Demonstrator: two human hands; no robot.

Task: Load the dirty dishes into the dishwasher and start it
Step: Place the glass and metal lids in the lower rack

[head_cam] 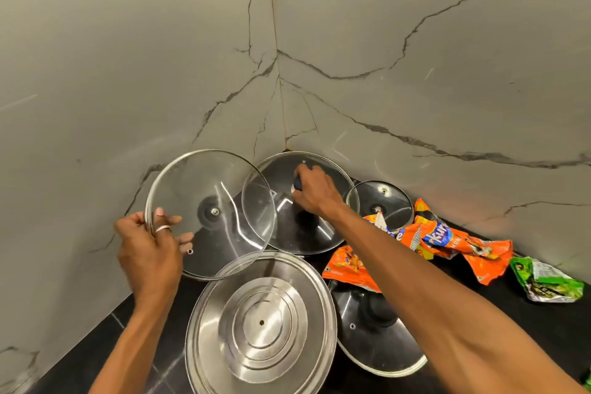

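In the corner of the dark surface (543,323), the fingers (172,220) of the left hand (148,253) pinch the rim of a glass lid (224,189), holding it tilted up off the pile, probably to carry it edgewise. The fingers (302,201) of the right hand (315,190) curl round the black knob (298,183) of a second glass lid (297,233), its natural lifting point. A steel lid (262,323) lies nearer, untouched. No dishwasher is in view.

Clear, metal-rimmed glass lids (198,189) and a polished steel lid (261,323) are gleaming against a glossy black table (511,294), crinkled foil wrappers (447,240) and a smooth stone-look wall (415,41).
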